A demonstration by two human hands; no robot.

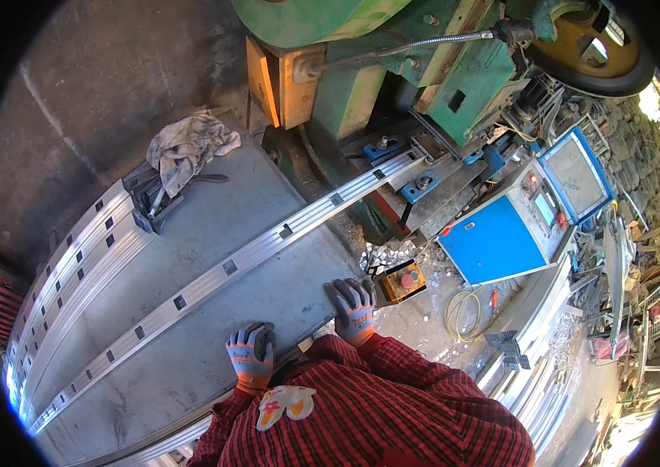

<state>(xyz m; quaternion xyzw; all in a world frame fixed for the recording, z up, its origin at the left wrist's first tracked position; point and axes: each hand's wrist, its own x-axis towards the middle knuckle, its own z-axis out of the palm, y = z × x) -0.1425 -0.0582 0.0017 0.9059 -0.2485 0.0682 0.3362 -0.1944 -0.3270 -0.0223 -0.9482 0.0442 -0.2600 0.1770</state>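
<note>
Grey work gloves with orange trim cover both hands. My left hand (250,355) rests on the near part of the grey metal table (213,315), holding nothing, its fingers laid out and a little bent. At the table's right corner lies my right hand (355,310), also without anything in it, fingers apart on the surface. Beyond both hands a long aluminium profile (248,259) with square holes crosses the table diagonally. Its far end reaches the blue clamps (421,185) at the green press (376,86). Neither hand touches the profile.
Several punched profiles (84,268) lie along the table's left side, near a rag (190,146) and a small metal tray (160,208). Right of the table stand a yellow button box (403,282) and a blue control cabinet (493,241). A coiled cable (464,315) and metal scraps lie on the floor.
</note>
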